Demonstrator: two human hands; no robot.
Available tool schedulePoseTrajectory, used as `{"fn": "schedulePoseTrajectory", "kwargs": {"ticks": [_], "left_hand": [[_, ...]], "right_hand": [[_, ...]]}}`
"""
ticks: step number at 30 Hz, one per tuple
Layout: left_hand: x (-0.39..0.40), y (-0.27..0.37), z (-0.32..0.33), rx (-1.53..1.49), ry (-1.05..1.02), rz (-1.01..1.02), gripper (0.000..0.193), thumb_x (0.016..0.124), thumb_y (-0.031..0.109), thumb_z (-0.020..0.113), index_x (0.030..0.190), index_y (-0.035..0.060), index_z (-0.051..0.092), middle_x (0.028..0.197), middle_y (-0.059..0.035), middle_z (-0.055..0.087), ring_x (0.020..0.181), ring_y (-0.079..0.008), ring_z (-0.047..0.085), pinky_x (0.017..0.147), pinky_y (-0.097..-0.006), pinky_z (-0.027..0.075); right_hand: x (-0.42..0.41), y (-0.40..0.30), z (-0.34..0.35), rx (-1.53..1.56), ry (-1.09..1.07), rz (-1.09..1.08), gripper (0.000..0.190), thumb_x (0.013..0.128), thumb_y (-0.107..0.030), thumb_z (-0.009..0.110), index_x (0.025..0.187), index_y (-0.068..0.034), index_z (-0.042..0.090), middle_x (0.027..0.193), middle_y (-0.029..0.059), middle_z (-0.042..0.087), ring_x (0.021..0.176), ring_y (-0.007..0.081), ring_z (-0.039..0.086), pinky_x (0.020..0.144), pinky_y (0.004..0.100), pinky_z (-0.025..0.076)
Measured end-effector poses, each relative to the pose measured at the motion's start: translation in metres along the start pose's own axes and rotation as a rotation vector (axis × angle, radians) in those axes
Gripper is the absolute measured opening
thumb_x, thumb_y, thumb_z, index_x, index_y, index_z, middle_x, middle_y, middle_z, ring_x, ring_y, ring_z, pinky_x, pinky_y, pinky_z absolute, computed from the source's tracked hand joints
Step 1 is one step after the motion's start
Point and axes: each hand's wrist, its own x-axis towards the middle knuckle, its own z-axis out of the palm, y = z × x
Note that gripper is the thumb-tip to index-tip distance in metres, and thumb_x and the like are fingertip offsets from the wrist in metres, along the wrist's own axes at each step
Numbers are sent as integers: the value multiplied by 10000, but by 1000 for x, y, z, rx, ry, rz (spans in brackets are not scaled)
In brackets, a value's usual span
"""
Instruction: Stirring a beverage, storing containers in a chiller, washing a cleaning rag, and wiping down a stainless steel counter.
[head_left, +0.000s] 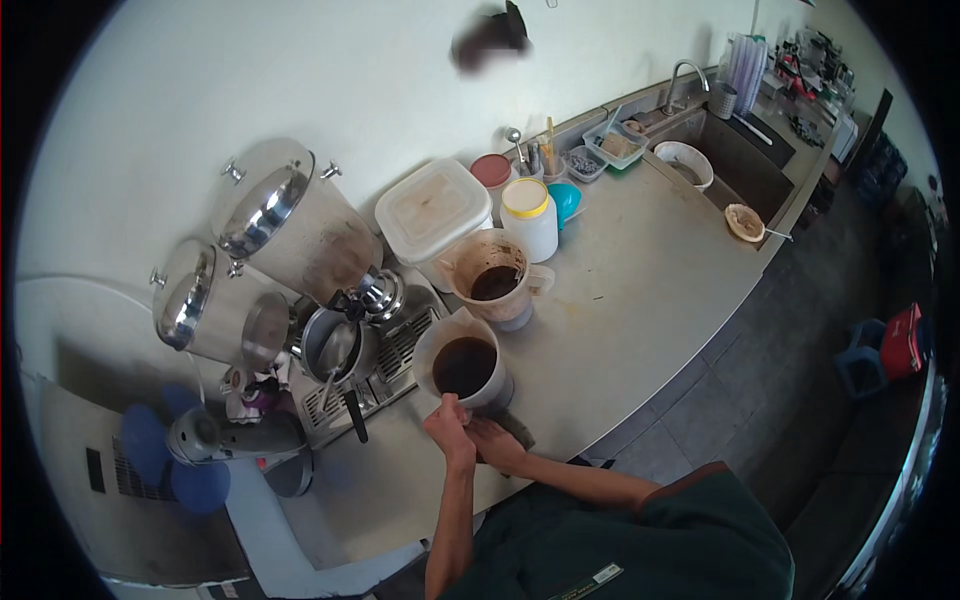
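Observation:
A translucent plastic pitcher (429, 352) of dark brown liquid stands on the counter before me. The fingers of my left hand (452, 435) are closed on its handle, at the side nearest my body. Close beside them, my right hand (496, 445) is on a dark cloth (519, 429) at the pitcher's base. That hand covers part of the cloth, and its fingertips are hidden behind my left hand. Just beyond stands a second plastic pitcher (469, 247), stained brown inside and also containing dark liquid. Its handle points right.
Left are two drink dispensers (300, 232) with steel lids, a pot (315, 330) holding a ladle, a drip tray (409, 345) and a stand mixer (240, 439). Behind the pitchers are a lidded tub (435, 206) and a yellow-rimmed jar (531, 229). A sink (750, 161) lies far right.

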Motion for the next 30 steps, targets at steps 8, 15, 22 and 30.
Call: {"fn": "schedulePoseTrajectory", "kwargs": {"ticks": [8,15,22,30], "left_hand": [[-7,5,-20,-147,-51,-24,361,798,51,569,493,76,377,508,37,338,483,-83,318,516,-252,322],[-29,44,-27,-158,-86,-11,393,793,24,564,484,95,330,504,42,298,484,-81,277,522,-260,312],[-38,54,-34,-112,-136,17,387,788,21,554,484,88,323,501,39,301,478,-74,261,485,-275,231],[-46,57,-49,-29,-186,105,301,810,51,549,539,77,421,496,66,298,472,-52,246,497,-257,244]], "right_hand": [[-7,-6,-28,979,201,699,300,939,-193,449,1161,-6,526,1051,144,622,1027,274,565,908,377,435],[8,21,-43,2399,262,1299,538,945,-446,344,1311,-62,432,1289,159,495,1176,318,472,1027,460,346],[45,18,-87,2280,405,1113,733,868,-634,369,1348,-81,399,1407,128,381,1270,323,376,1078,489,252],[67,21,-124,2188,160,1113,550,883,-524,457,1169,-69,577,1122,91,632,1031,266,591,976,457,404]]}}
